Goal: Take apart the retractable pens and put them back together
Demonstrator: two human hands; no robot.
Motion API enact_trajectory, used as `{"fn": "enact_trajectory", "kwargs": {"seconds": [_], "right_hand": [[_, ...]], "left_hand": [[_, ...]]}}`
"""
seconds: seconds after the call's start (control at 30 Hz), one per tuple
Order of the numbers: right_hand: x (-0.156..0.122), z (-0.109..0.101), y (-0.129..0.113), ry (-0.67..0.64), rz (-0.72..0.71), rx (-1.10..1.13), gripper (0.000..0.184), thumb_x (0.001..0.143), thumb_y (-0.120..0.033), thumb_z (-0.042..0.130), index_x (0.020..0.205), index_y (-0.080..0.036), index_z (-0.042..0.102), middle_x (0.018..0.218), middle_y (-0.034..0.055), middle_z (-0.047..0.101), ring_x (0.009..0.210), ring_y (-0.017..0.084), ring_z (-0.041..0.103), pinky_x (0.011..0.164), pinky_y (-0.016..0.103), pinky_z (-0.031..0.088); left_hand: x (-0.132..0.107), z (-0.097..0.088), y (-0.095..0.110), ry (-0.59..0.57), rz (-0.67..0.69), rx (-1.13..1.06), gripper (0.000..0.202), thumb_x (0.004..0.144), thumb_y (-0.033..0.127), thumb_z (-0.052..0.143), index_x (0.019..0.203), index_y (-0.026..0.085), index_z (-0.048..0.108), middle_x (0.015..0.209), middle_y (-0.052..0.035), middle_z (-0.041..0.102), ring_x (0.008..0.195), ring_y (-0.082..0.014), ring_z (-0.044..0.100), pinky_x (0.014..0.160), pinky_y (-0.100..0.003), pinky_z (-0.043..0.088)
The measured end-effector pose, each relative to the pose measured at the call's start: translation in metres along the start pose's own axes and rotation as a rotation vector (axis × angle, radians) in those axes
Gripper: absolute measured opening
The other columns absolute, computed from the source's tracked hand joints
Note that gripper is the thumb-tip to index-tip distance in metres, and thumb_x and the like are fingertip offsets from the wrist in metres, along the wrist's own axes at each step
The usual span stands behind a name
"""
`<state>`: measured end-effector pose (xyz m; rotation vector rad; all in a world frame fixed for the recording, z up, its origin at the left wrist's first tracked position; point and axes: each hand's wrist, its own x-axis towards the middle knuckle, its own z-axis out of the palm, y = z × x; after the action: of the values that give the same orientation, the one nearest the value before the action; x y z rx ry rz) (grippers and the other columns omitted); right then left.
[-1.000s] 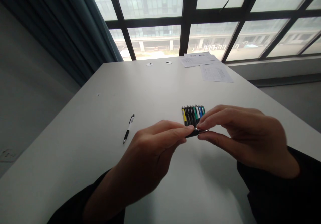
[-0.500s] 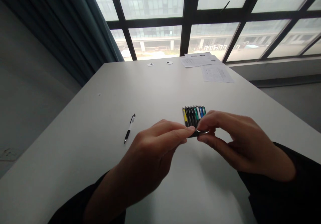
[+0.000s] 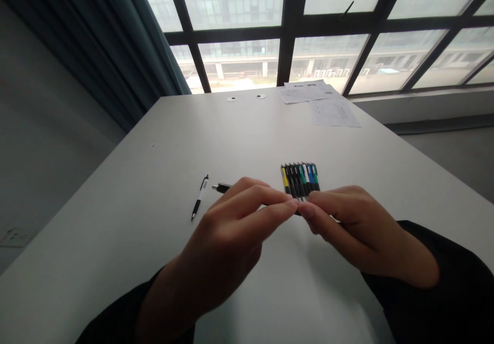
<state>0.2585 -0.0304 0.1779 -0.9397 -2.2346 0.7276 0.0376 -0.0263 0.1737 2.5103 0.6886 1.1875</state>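
A row of several pens (image 3: pixel 300 181) with coloured barrels, including yellow, green, white and blue, lies side by side on the white table (image 3: pixel 154 179), just beyond my fingertips. My left hand (image 3: pixel 231 225) and my right hand (image 3: pixel 355 225) meet in front of the row. Between them they pinch a black pen (image 3: pixel 221 187), which lies almost level. Its far end pokes out behind my left fingers, and most of its barrel is hidden by them. A white-and-black pen (image 3: pixel 199 197) lies alone on the table, left of my left hand.
Printed papers (image 3: pixel 334 112) lie at the far end of the table. Two round cable grommets (image 3: pixel 231 98) sit near that edge. Beyond it is a large dark-framed window (image 3: pixel 320 58) with a curtain (image 3: pixel 150 40) at its left. A wall socket (image 3: pixel 15 237) is low on the left.
The black pen has swung round and now points left past my left hand, its end showing beyond my fingers. My right hand has moved slightly left and lower, off the pen row.
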Motion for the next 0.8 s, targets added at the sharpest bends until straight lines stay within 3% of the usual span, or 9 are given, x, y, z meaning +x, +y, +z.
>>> {"fn": "enact_trajectory", "kwargs": {"seconds": [0.1,0.2,0.27,0.33,0.47,0.53,0.6,0.7,0.8], "right_hand": [[-0.002,0.006,-0.002,-0.076,0.224,0.409,0.042,0.102,-0.036,0.049,0.063,-0.020,0.048,0.049,-0.0045,0.049,0.044,0.008,0.042,0.045,0.022,0.032],[-0.003,0.014,-0.001,-0.181,0.411,0.967,0.050,0.103,-0.046,0.044,0.061,-0.020,0.044,0.040,-0.0075,0.039,0.035,0.007,0.035,0.038,0.019,0.029],[-0.002,0.020,0.001,-0.247,0.463,1.291,0.051,0.104,-0.049,0.041,0.061,-0.021,0.042,0.036,-0.0102,0.031,0.030,0.006,0.029,0.033,0.018,0.024],[-0.001,0.028,0.002,-0.264,0.459,1.446,0.051,0.104,-0.048,0.042,0.061,-0.020,0.043,0.034,-0.0110,0.029,0.028,0.006,0.027,0.031,0.016,0.023],[0.000,0.044,0.001,-0.160,0.364,1.349,0.047,0.103,-0.048,0.044,0.072,-0.016,0.057,0.039,-0.0074,0.043,0.033,0.006,0.040,0.036,0.017,0.032],[-0.001,0.050,-0.002,-0.067,0.326,1.174,0.043,0.103,-0.046,0.046,0.079,-0.014,0.061,0.046,-0.0042,0.054,0.037,0.006,0.045,0.040,0.018,0.036],[-0.003,0.055,-0.006,0.010,0.288,0.979,0.039,0.103,-0.043,0.049,0.082,-0.013,0.064,0.053,-0.0017,0.060,0.042,0.006,0.047,0.045,0.018,0.038],[-0.005,0.060,-0.010,0.038,0.239,0.787,0.035,0.103,-0.038,0.049,0.087,-0.013,0.067,0.059,0.0006,0.065,0.048,0.006,0.051,0.049,0.018,0.043],[-0.005,0.065,-0.012,0.006,0.185,0.643,0.032,0.103,-0.034,0.048,0.091,-0.013,0.068,0.065,0.0022,0.069,0.052,0.008,0.057,0.052,0.019,0.047]], "left_hand": [[-0.001,-0.007,0.007,-0.004,0.047,0.073,0.029,0.091,0.005,0.063,0.114,0.020,0.070,0.107,-0.0065,0.075,0.104,-0.0194,0.066,0.089,-0.033,0.058],[-0.004,-0.015,0.014,-0.014,0.066,0.178,0.026,0.092,0.008,0.063,0.114,0.019,0.070,0.112,-0.0046,0.075,0.110,-0.0195,0.065,0.095,-0.032,0.057],[-0.006,-0.019,0.016,-0.030,0.102,0.247,0.025,0.093,0.009,0.062,0.114,0.018,0.070,0.116,-0.0040,0.075,0.112,-0.0194,0.065,0.097,-0.031,0.057],[-0.009,-0.021,0.013,-0.038,0.162,0.307,0.023,0.095,0.011,0.060,0.112,0.020,0.071,0.119,-0.0020,0.074,0.115,-0.0201,0.064,0.100,-0.034,0.056],[-0.008,-0.019,0.002,0.158,0.171,0.436,0.020,0.091,0.015,0.066,0.103,0.030,0.074,0.129,0.0053,0.068,0.136,-0.0247,0.048,0.116,-0.044,0.045],[-0.006,-0.016,-0.002,0.315,0.015,0.395,0.034,0.088,0.016,0.071,0.116,0.035,0.070,0.146,0.0069,0.054,0.147,-0.0283,0.035,0.121,-0.049,0.037],[-0.004,-0.014,-0.004,0.445,-0.162,0.208,0.059,0.087,0.020,0.073,0.139,0.039,0.054,0.157,0.0047,0.039,0.149,-0.0309,0.030,0.121,-0.052,0.038],[-0.003,-0.013,-0.004,0.488,-0.324,-0.169,0.078,0.086,0.025,0.076,0.152,0.035,0.035,0.153,-0.0052,0.045,0.128,-0.0273,0.058,0.103,-0.044,0.057],[-0.004,-0.015,-0.003,0.384,-0.413,-0.404,0.072,0.088,0.019,0.073,0.150,0.032,0.037,0.127,-0.0051,0.065,0.088,-0.0146,0.072,0.080,-0.029,0.065]]}}
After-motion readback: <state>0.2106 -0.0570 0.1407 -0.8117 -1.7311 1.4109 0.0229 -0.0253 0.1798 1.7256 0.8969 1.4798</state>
